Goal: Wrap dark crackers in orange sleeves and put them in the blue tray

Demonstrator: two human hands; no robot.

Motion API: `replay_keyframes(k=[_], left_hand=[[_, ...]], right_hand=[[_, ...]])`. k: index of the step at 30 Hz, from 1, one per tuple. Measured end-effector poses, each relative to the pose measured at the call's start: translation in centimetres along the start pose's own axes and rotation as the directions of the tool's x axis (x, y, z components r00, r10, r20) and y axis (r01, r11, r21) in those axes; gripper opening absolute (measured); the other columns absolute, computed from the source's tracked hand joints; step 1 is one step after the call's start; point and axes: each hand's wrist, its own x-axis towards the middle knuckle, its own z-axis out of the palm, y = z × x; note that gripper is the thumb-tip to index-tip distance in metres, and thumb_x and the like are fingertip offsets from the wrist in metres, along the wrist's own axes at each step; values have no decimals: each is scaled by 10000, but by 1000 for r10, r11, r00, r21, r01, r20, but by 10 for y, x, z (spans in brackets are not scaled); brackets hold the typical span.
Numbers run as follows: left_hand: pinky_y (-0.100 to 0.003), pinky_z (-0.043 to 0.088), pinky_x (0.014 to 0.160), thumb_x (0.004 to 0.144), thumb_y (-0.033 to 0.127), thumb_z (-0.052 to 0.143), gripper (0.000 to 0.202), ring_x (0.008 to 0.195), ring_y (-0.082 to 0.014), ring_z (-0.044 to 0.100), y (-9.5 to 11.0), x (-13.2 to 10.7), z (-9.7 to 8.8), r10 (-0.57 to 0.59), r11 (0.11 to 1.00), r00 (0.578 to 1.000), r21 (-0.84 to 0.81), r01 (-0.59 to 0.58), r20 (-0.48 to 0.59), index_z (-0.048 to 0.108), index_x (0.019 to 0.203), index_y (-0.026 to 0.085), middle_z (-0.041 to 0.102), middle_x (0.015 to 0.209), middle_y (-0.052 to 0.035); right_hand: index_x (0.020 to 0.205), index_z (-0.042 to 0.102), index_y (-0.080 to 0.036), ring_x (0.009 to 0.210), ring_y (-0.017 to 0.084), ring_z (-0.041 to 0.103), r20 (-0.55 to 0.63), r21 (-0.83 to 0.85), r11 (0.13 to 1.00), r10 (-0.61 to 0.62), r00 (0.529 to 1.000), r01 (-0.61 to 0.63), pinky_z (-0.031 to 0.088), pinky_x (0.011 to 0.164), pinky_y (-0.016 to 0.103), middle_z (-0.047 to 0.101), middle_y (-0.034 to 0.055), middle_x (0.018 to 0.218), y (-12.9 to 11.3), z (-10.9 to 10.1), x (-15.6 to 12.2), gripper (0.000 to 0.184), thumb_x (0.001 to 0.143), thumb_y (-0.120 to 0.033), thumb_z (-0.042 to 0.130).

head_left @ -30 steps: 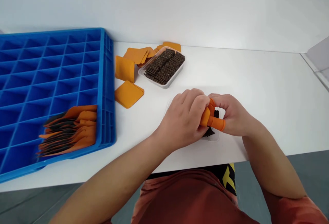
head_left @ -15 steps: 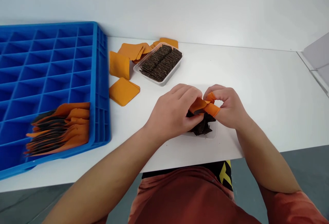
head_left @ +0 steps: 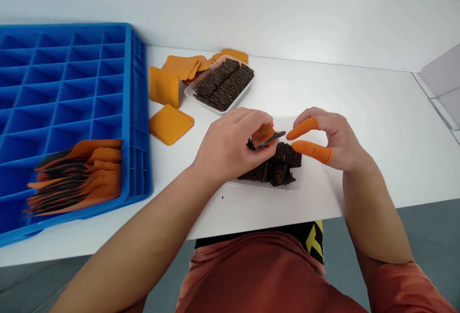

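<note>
My left hand (head_left: 233,143) grips a small orange pouch (head_left: 261,135) between thumb and fingers; a dark edge shows along its near side. Just right of it, my right hand (head_left: 330,138) is apart from the pouch, thumb and forefinger spread with nothing between them. Orange finger cots (head_left: 312,151) cover those two fingertips. Beneath both hands lies a clear plastic tub (head_left: 295,183) holding dark brown thin pieces (head_left: 278,169) in rows, some of them loose and tumbled. The left hand hides part of this tub.
A second clear tub (head_left: 245,88) packed with dark slices stands farther back. Around it lie orange pouches (head_left: 171,124). At left is a blue divided crate (head_left: 138,159), with several orange-and-dark pouches (head_left: 97,169) in a near compartment. Dark crumbs dot the white table (head_left: 359,111).
My right hand has let go of the orange pouch and moved right, its thumb and forefinger spreading. My left hand keeps the pouch, shifted slightly left, with more of the near tub showing.
</note>
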Motion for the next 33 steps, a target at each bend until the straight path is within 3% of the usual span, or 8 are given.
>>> replay_keyframes(k=[5, 7, 10, 13, 18, 22, 28, 33], left_hand=[[-362, 572, 829, 860, 269, 671, 157, 953, -223, 729, -5, 0, -6, -10, 1000, 1000, 16, 10, -3, 600, 995, 232, 714, 839, 3], [-385, 583, 858, 862, 268, 688, 188, 974, -228, 733, -9, -2, -13, 3, 999, 999, 51, -1, -37, 602, 1025, 232, 735, 892, -10], [-400, 596, 875, 850, 237, 731, 260, 978, -226, 740, -17, -7, -23, 13, 997, 993, 82, -3, -119, 596, 1070, 264, 734, 878, 5], [-399, 604, 851, 831, 213, 756, 351, 911, -215, 732, -22, -12, -30, 26, 995, 988, 102, -10, -154, 586, 1130, 277, 703, 808, 30], [-407, 621, 784, 816, 257, 788, 395, 841, -215, 710, -21, -13, -33, 53, 993, 989, 108, -39, -135, 615, 1171, 260, 719, 861, 4], [-424, 625, 811, 834, 276, 778, 348, 943, -234, 726, -19, -13, -33, -34, 998, 989, 56, 43, -146, 620, 1144, 297, 718, 873, 11], [-417, 610, 843, 852, 251, 752, 336, 887, -210, 710, -19, -13, -28, 45, 999, 992, 10, -44, -119, 604, 1154, 253, 692, 794, 24], [-459, 583, 918, 886, 330, 719, 296, 964, -245, 688, -20, -12, -24, -65, 996, 998, -63, 64, -22, 594, 1138, 240, 687, 815, -1]], right_hand=[[1155, 726, -322, 1069, 252, 622, 218, -265, 962, -7, 976, 66, 386, 1017, 470, 715, 51, 1163, -4, -10, -6, 440, 784, -529, 838], [1149, 729, -342, 1120, 271, 593, 289, -316, 944, 3, 957, 92, 343, 1023, 474, 702, 51, 1221, -9, -12, -8, 465, 757, -561, 852], [965, 756, -303, 926, 212, 613, 378, -320, 944, 51, 924, 79, 353, 918, 412, 728, 18, 988, -17, -11, -11, 354, 765, -584, 837], [889, 752, -271, 682, 135, 581, 462, -298, 954, 118, 879, 29, 358, 815, 364, 686, -37, 735, -23, -7, -12, 232, 832, -490, 805], [902, 774, -280, 637, 132, 585, 435, -408, 913, 177, 883, 18, 347, 756, 348, 721, -36, 729, -25, 2, -12, 65, 861, -331, 770], [895, 779, -303, 618, 132, 561, 385, -458, 888, 157, 909, 41, 332, 726, 344, 691, -48, 687, -26, 5, -14, 67, 840, -265, 776], [795, 734, -262, 585, 128, 516, 412, -441, 887, 64, 909, 137, 332, 724, 348, 643, -39, 626, -26, 7, -14, 171, 925, -204, 640], [811, 690, -253, 611, 145, 525, 367, -419, 899, 38, 930, 129, 383, 733, 362, 632, -26, 661, -29, -5, -15, 157, 951, -241, 620]])
